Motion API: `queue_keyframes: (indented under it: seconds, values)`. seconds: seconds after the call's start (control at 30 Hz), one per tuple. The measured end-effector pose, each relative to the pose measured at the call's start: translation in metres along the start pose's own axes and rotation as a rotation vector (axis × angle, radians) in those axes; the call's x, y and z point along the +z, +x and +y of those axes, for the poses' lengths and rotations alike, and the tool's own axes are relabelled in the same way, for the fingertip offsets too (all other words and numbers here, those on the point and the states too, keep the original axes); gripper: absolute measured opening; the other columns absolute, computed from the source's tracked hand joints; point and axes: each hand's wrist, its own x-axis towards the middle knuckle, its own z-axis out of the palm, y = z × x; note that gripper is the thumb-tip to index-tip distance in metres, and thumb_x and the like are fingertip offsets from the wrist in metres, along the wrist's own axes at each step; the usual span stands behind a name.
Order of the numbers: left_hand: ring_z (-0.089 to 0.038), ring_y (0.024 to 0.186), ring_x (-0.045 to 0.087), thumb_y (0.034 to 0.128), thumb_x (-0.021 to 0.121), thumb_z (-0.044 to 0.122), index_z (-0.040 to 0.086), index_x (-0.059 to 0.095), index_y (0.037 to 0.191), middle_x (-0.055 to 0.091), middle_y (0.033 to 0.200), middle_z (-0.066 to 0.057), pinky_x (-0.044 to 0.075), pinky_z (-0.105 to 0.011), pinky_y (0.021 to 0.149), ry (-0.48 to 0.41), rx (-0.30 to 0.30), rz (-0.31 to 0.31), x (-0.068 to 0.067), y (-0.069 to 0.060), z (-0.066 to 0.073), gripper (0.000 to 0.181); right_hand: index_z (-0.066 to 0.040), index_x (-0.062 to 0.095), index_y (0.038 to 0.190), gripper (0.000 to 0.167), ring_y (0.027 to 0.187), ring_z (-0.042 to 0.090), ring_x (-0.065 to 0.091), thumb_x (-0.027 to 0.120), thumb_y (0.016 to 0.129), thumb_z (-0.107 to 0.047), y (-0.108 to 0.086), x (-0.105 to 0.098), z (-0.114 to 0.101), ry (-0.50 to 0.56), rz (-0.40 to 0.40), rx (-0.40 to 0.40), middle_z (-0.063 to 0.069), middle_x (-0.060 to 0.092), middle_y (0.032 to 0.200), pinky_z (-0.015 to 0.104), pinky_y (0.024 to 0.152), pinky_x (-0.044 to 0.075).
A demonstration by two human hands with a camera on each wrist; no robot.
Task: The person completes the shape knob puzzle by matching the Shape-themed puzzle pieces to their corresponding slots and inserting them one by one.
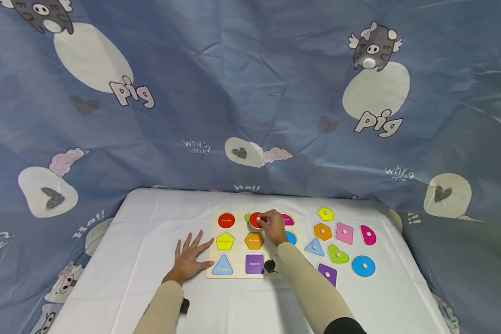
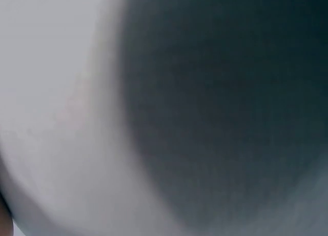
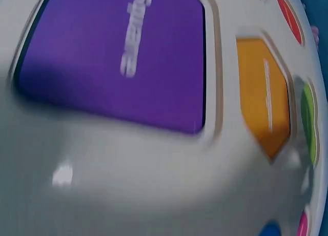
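A red round puzzle piece (image 1: 255, 220) with a small knob is pinched by my right hand (image 1: 274, 226) over the top row of the shape puzzle board (image 1: 239, 275). It partly covers a green recess (image 1: 247, 217). My left hand (image 1: 189, 260) lies with spread, straight fingers on the cloth, fingertips at the board's left edge. The red circular recess (image 1: 226, 220) sits at the board's top left. In the right wrist view, the purple square recess (image 3: 118, 56) and orange hexagon recess (image 3: 264, 95) show close up; the right hand is out of that view. The left wrist view is mostly dark blur.
Several knobbed pieces lie right of the board, among them a blue circle (image 1: 363, 266), green heart (image 1: 338, 254), purple square (image 1: 327, 274), pink square (image 1: 344, 233) and blue triangle (image 1: 315, 247). A white cloth (image 1: 150, 222) covers the table; a patterned blue curtain (image 1: 250, 106) hangs behind.
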Motion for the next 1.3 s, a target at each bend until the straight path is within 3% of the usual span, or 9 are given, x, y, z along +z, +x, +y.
queue_keyframes:
  seconds: [0.27, 0.5, 0.8, 1.17, 1.3]
  values:
    - [-0.04, 0.146, 0.003, 0.0763, 0.072, 0.049, 0.023, 0.049, 0.142, 0.019, 0.159, -0.013, -0.01, -0.061, 0.113, 0.021, -0.004, 0.016, 0.0, 0.001, 0.002, 0.075, -0.005, 0.076, 0.1, 0.017, 0.106, 0.028, 0.052, 0.073, 0.087, -0.015, 0.005, 0.021, -0.021, -0.026, -0.085, 0.032, 0.008, 0.062, 0.105, 0.046, 0.097, 0.039]
    - [-0.04, 0.146, 0.003, 0.0759, 0.072, 0.052, 0.024, 0.049, 0.142, 0.019, 0.16, -0.012, -0.008, -0.062, 0.113, 0.028, -0.011, -0.007, 0.006, 0.003, 0.003, 0.075, -0.004, 0.075, 0.1, 0.018, 0.102, 0.027, 0.054, 0.073, 0.086, -0.015, 0.008, 0.035, -0.03, -0.085, -0.12, 0.0, 0.009, 0.063, 0.103, 0.042, 0.093, 0.036]
    - [-0.04, 0.146, 0.004, 0.0765, 0.072, 0.05, 0.024, 0.05, 0.142, 0.019, 0.16, -0.011, -0.009, -0.061, 0.113, 0.023, 0.006, 0.026, 0.0, 0.008, 0.001, 0.074, -0.005, 0.076, 0.096, 0.014, 0.1, 0.026, 0.054, 0.075, 0.084, -0.013, 0.021, 0.053, -0.049, -0.091, -0.157, -0.024, 0.008, 0.063, 0.099, 0.041, 0.088, 0.039]
    - [-0.04, 0.146, 0.006, 0.0762, 0.071, 0.054, 0.024, 0.05, 0.142, 0.02, 0.159, -0.012, -0.006, -0.063, 0.113, 0.032, -0.011, 0.001, 0.0, -0.002, 0.004, 0.075, -0.008, 0.078, 0.093, 0.012, 0.091, 0.025, 0.057, 0.077, 0.082, -0.013, 0.023, 0.076, -0.048, -0.17, -0.174, -0.087, 0.006, 0.065, 0.093, 0.04, 0.081, 0.039]
    - [-0.039, 0.146, 0.006, 0.0767, 0.07, 0.055, 0.025, 0.05, 0.142, 0.02, 0.16, -0.01, -0.006, -0.061, 0.113, 0.041, -0.004, 0.01, 0.0, 0.0, 0.003, 0.074, -0.008, 0.078, 0.094, 0.013, 0.093, 0.025, 0.058, 0.077, 0.082, -0.014, 0.026, 0.081, -0.049, -0.165, -0.187, -0.068, 0.005, 0.065, 0.095, 0.041, 0.084, 0.039]
